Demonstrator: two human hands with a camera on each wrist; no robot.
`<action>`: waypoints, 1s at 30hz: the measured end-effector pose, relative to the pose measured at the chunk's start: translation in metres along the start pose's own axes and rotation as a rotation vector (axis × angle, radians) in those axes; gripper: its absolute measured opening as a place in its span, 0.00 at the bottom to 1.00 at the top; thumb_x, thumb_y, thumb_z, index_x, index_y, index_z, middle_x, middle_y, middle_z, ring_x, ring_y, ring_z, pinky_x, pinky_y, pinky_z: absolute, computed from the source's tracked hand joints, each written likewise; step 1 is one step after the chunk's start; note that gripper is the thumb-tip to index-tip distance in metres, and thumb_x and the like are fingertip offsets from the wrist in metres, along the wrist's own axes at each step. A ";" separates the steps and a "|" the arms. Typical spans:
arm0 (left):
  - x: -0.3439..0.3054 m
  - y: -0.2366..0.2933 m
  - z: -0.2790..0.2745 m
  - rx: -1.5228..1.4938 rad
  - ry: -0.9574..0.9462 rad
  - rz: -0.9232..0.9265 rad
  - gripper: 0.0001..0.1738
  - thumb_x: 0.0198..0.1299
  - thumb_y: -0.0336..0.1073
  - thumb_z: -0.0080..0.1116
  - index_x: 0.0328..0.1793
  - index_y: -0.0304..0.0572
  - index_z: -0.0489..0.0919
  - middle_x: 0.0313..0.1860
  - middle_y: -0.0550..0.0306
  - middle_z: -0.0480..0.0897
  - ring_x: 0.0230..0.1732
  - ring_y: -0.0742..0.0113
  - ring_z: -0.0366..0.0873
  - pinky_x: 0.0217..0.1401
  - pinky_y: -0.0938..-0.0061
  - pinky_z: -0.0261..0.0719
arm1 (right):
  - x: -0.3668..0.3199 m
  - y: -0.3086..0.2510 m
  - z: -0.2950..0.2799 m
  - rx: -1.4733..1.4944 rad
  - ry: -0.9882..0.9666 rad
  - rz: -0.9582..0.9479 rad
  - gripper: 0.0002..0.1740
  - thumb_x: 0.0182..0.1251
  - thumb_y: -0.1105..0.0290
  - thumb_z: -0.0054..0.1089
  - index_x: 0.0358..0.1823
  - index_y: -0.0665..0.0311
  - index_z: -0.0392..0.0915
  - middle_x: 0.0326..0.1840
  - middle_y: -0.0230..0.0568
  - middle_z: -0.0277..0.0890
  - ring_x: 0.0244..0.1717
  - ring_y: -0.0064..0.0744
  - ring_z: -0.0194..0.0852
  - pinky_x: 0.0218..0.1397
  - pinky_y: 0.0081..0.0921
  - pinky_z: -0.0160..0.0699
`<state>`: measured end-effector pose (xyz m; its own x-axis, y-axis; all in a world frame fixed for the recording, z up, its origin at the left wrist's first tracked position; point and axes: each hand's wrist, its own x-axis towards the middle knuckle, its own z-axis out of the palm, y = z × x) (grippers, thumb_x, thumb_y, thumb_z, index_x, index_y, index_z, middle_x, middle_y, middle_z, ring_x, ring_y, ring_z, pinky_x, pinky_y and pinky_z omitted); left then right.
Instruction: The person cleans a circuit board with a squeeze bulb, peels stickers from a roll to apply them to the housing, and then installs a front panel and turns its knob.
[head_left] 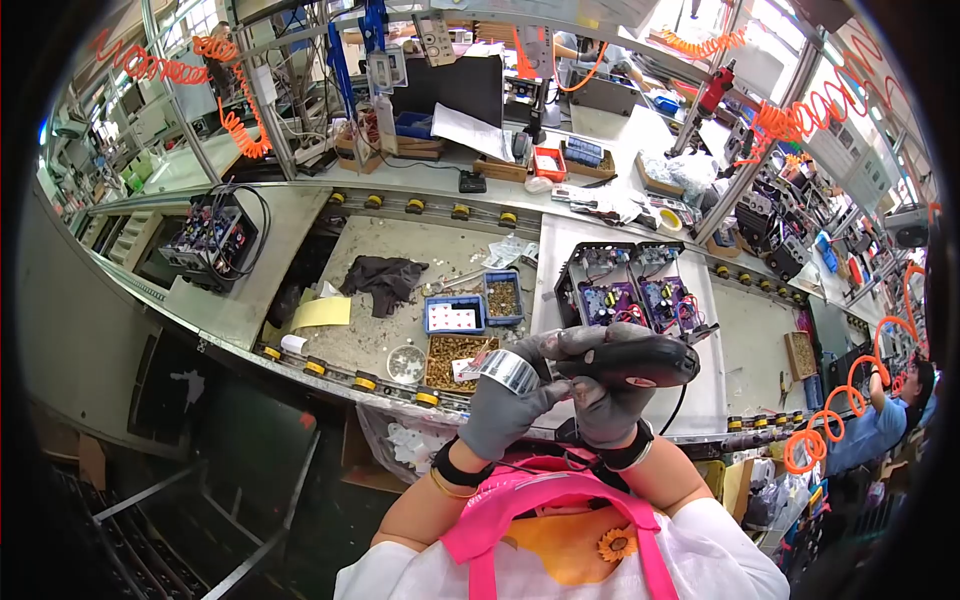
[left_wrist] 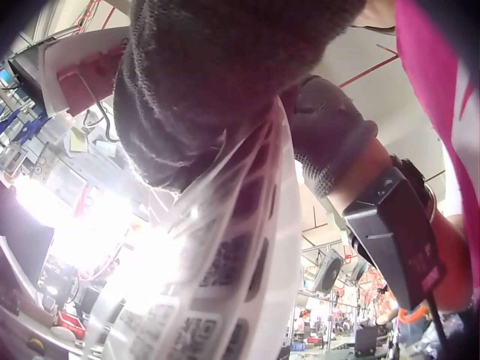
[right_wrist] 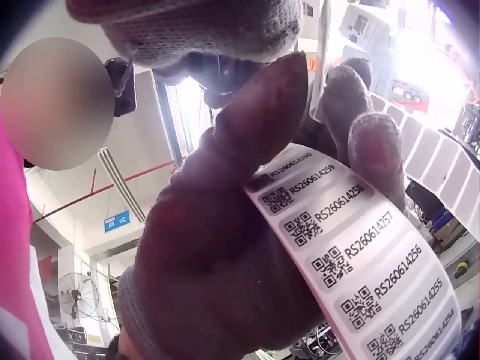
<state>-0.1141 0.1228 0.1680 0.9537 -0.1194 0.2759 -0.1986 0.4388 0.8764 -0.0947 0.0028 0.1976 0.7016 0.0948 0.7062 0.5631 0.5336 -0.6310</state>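
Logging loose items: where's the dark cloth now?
In the head view, left of centre, the dark cloth lies between the yellow paper and the blue bins.

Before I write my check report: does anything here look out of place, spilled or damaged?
A dark cloth lies crumpled on the bench, left of the blue boxes, as if dropped, with small specks scattered around; this looks untidy. No damage is plain.

Desk [head_left: 375, 240], left to right: sheet [head_left: 322, 313], cloth [head_left: 383, 283], card tray [head_left: 455, 331], second tray [head_left: 505, 321], circuit units [head_left: 600, 290]. Parts box [head_left: 429, 352] before card tray; dish [head_left: 405, 364] left of parts box.
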 end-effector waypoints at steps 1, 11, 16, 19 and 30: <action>-0.001 -0.006 -0.003 0.010 0.014 0.003 0.24 0.56 0.31 0.64 0.59 0.34 0.70 0.47 0.56 0.78 0.49 0.72 0.75 0.49 0.76 0.75 | 0.001 -0.001 0.001 -0.027 0.006 -0.012 0.30 0.57 0.76 0.66 0.59 0.66 0.60 0.50 0.50 0.74 0.51 0.41 0.76 0.54 0.37 0.77; 0.003 -0.014 -0.024 0.297 0.047 0.124 0.23 0.59 0.31 0.59 0.60 0.36 0.72 0.57 0.54 0.75 0.60 0.67 0.70 0.64 0.70 0.67 | -0.006 0.012 -0.008 0.047 0.239 -0.024 0.34 0.58 0.76 0.65 0.64 0.59 0.58 0.51 0.41 0.74 0.49 0.36 0.76 0.55 0.39 0.77; 0.005 -0.011 -0.023 0.120 0.093 0.005 0.26 0.56 0.26 0.60 0.63 0.36 0.70 0.59 0.57 0.75 0.57 0.72 0.72 0.59 0.77 0.71 | -0.004 0.011 -0.004 -0.027 0.249 0.010 0.36 0.58 0.65 0.68 0.64 0.60 0.58 0.48 0.45 0.75 0.45 0.41 0.79 0.49 0.41 0.80; 0.006 -0.010 -0.026 0.128 0.082 -0.009 0.27 0.56 0.25 0.60 0.64 0.38 0.70 0.59 0.60 0.75 0.53 0.76 0.72 0.55 0.80 0.71 | -0.002 0.013 -0.003 -0.056 0.233 -0.006 0.36 0.58 0.64 0.68 0.64 0.60 0.58 0.47 0.45 0.75 0.45 0.40 0.79 0.47 0.38 0.81; 0.013 -0.010 -0.025 0.113 -0.006 0.043 0.27 0.56 0.26 0.59 0.64 0.36 0.69 0.60 0.57 0.74 0.57 0.73 0.72 0.58 0.77 0.71 | -0.003 0.015 -0.004 -0.091 0.238 -0.049 0.35 0.59 0.66 0.67 0.64 0.61 0.57 0.47 0.46 0.75 0.46 0.40 0.78 0.49 0.39 0.79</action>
<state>-0.0946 0.1391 0.1534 0.9424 -0.1077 0.3166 -0.2641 0.3409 0.9022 -0.0865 0.0068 0.1851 0.7496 -0.1355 0.6479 0.6283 0.4537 -0.6320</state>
